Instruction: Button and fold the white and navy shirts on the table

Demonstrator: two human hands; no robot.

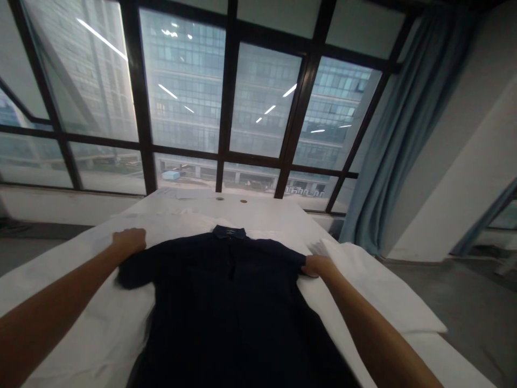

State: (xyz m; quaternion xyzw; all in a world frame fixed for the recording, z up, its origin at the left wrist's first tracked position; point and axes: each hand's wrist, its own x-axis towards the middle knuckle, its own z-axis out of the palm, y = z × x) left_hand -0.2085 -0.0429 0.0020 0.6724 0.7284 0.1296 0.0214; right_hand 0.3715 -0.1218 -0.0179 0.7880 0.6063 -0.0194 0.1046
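A dark navy polo shirt (230, 307) lies spread out, front up, with its collar (229, 231) at the far end and its lower part running out of the bottom of the view. My left hand (130, 241) is closed on the outer edge of the sleeve on the left. At the opposite sleeve, my right hand (317, 265) grips the cuff, its fingers partly hidden by the hand itself. Both arms reach forward, one along each side of the shirt.
White cloth (92, 323) covers much of the white table (274, 210) under the shirt. More folded white fabric (375, 285) lies on the right. Beyond stand large dark-framed windows (226, 108) and a blue curtain (404, 140) beside a pillar.
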